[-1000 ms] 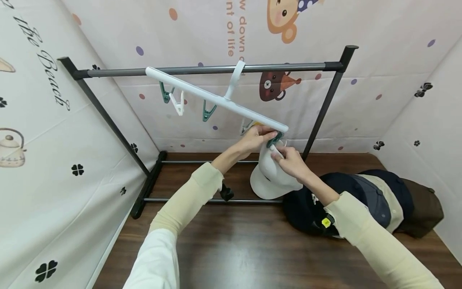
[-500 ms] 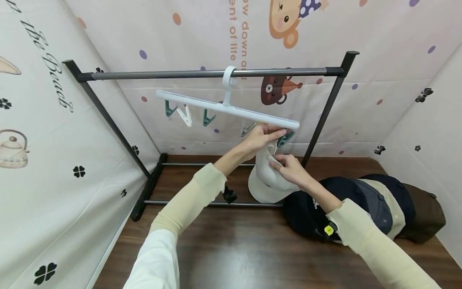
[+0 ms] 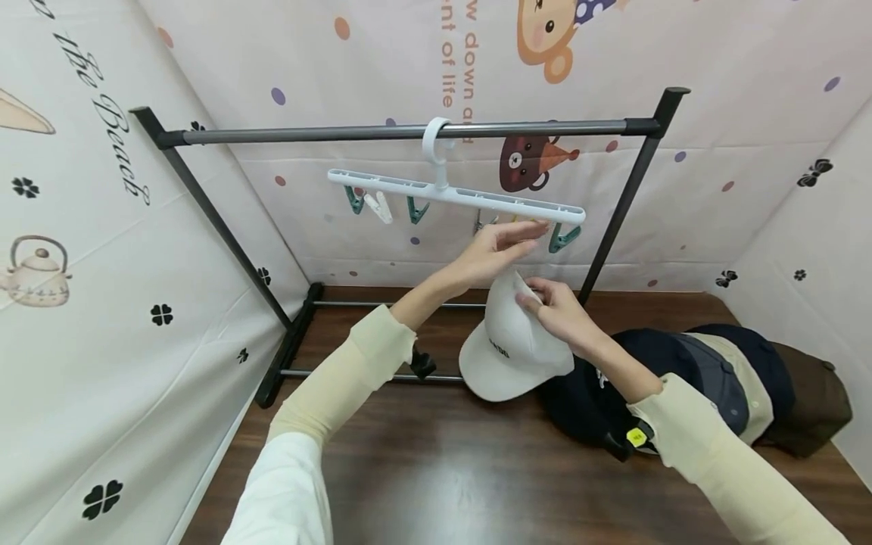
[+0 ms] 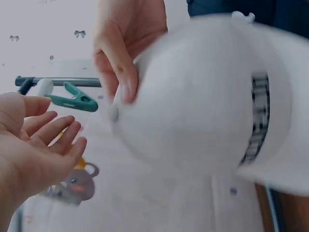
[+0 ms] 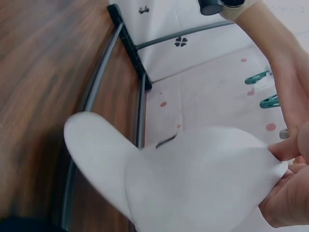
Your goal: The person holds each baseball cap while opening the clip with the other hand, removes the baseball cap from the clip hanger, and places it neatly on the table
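Note:
My right hand [image 3: 562, 314] pinches the top of a white baseball cap [image 3: 514, 341], whose brim points down and to the left. Dark lettering shows on the cap's front in the left wrist view. Just above the cap, my left hand [image 3: 497, 250] has its fingers extended and holds nothing. Beside those fingers, a green clip [image 3: 564, 238] hangs from the right end of a white hanger [image 3: 463, 196]. The hanger's hook goes over the dark rail [image 3: 306, 135], and its bar slopes down to the right. More clips, among them a white clip [image 3: 378, 207], hang along it.
Several caps, including a navy cap [image 3: 654, 356] and a brown one [image 3: 807, 397], lie in a row on the wooden floor [image 3: 436, 469] at the right. The rack's upright [image 3: 627, 197] stands right of the hanger. Printed sheets [image 3: 102, 363] line the walls.
My left hand has let go of the green clip, and the hanger has swung to the right and leveled somewhat. The cap has come away from the clip, lower, in my right hand.

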`<state>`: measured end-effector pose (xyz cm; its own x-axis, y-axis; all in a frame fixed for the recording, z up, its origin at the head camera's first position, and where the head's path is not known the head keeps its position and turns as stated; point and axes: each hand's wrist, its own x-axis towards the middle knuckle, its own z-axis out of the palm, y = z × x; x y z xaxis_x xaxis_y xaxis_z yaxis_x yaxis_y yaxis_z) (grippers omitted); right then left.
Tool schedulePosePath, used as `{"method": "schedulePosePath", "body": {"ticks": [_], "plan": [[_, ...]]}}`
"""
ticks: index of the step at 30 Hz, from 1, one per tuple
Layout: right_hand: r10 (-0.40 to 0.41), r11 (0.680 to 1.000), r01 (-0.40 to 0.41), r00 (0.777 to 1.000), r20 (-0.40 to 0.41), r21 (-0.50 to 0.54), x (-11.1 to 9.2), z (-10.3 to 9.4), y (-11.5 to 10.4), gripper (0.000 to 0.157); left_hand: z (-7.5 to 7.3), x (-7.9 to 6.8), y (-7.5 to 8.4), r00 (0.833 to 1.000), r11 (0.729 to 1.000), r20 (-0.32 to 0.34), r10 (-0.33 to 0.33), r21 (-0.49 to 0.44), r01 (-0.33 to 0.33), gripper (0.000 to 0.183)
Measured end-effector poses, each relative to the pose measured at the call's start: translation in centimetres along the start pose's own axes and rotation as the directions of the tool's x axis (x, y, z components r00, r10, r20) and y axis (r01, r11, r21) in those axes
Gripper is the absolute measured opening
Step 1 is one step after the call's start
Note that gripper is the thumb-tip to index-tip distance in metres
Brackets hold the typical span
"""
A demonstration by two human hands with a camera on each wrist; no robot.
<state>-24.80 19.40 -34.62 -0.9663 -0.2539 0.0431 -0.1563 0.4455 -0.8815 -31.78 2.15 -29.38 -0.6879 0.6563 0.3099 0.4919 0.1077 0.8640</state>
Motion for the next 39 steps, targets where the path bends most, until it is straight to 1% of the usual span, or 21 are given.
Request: {"method": "schedulePosePath", "body": {"ticks": [2,5,8,11,13,15,16,18,20,22,23,24,27,28,30,31,33,36,38,39], "plan": [[0.019,0.998,-0.021,1.0,0.022,0.062,-0.2,0.0,-0.2,0.045,-0.7,-1.0,0.0,0.999,0.993,-0.009,0.053,0.11,-0.052,0.044],[0.038,0.991,-0.046,0.997,0.063,0.128,-0.7,0.0,-0.5,0.044,-1.8,-2.6,-0.4,0.993,0.959,-0.039,0.109,0.266,-0.095,0.044],[0.041,0.987,-0.054,0.995,0.089,0.154,-1.3,0.0,-0.8,0.044,-3.1,-4.6,-1.3,0.988,0.93,-0.085,0.131,0.357,-0.093,0.044],[0.062,0.977,-0.078,0.994,0.085,0.2,-1.7,0.0,-0.9,0.048,-4.1,-6.8,-2.8,0.979,0.916,-0.143,0.142,0.393,-0.075,0.044],[0.093,0.963,-0.108,0.993,0.073,0.247,-2.1,-0.1,-0.9,0.051,-4.6,-8.6,-4.0,0.972,0.906,-0.193,0.135,0.422,-0.042,0.045],[0.132,0.942,-0.145,0.989,0.06,0.304,-2.5,-0.3,-0.8,0.054,-4.9,-10.5,-5.5,0.963,0.895,-0.245,0.116,0.446,0.006,0.047],[0.147,0.932,-0.158,0.987,0.059,0.327,-2.7,-0.4,-0.7,0.056,-5.1,-11.5,-6.2,0.959,0.889,-0.267,0.096,0.456,0.037,0.05],[0.169,0.911,-0.179,0.984,0.06,0.372,-3.1,-0.8,-0.5,0.06,-5.4,-13.4,-7.5,0.952,0.882,-0.304,0.035,0.458,0.114,0.058],[0.183,0.887,-0.196,0.981,0.072,0.418,-3.6,-1.3,-0.2,0.063,-5.9,-15.1,-8.7,0.944,0.862,-0.331,-0.013,0.475,0.179,0.067],[0.193,0.861,-0.212,0.977,0.09,0.462,-4.1,-1.9,0.1,0.064,-6.4,-16.6,-9.6,0.937,0.828,-0.346,-0.055,0.509,0.236,0.075],[0.198,0.847,-0.221,0.975,0.099,0.483,-4.3,-2.2,0.2,0.062,-6.7,-17.3,-10.0,0.933,0.805,-0.354,-0.067,0.534,0.26,0.078],[0.207,0.835,-0.232,0.973,0.105,0.499,-4.6,-2.5,0.4,0.059,-6.9,-17.9,-10.4,0.929,0.776,-0.363,-0.067,0.567,0.277,0.08],[0.223,0.82,-0.247,0.969,0.108,0.517,-5.2,-3.2,1.2,0.049,-7.7,-19.3,-11.4,0.923,0.689,-0.384,-0.039,0.659,0.303,0.084],[0.229,0.819,-0.251,0.968,0.107,0.516,-5.3,-3.4,1.4,0.047,-7.9,-19.7,-11.6,0.923,0.661,-0.385,-0.02,0.687,0.301,0.084],[0.23,0.819,-0.252,0.967,0.107,0.515,-5.4,-3.8,2.0,0.048,-8.3,-20.3,-12.2,0.925,0.607,-0.379,0.016,0.739,0.292,0.085],[0.228,0.819,-0.249,0.968,0.106,0.518,-5.5,-4.0,2.2,0.048,-8.5,-20.6,-12.4,0.928,0.587,-0.372,0.03,0.758,0.285,0.086],[0.232,0.81,-0.253,0.967,0.108,0.529,-5.7,-4.6,2.9,0.044,-8.6,-21.1,-12.8,0.934,0.559,-0.354,0.046,0.784,0.27,0.086],[0.223,0.804,-0.247,0.969,0.11,0.541,-6.2,-5.5,4.0,0.028,-8.8,-21.6,-13.3,0.942,0.521,-0.334,0.042,0.811,0.265,0.088],[0.218,0.808,-0.247,0.969,0.117,0.535,-6.6,-6.2,4.8,0.019,-9.0,-21.9,-13.5,0.941,0.496,-0.335,0.046,0.825,0.269,0.089],[0.214,0.815,-0.247,0.969,0.124,0.525,-6.7,-6.6,5.1,0.019,-9.2,-22.0,-13.6,0.939,0.485,-0.339,0.05,0.83,0.274,0.09]]}}
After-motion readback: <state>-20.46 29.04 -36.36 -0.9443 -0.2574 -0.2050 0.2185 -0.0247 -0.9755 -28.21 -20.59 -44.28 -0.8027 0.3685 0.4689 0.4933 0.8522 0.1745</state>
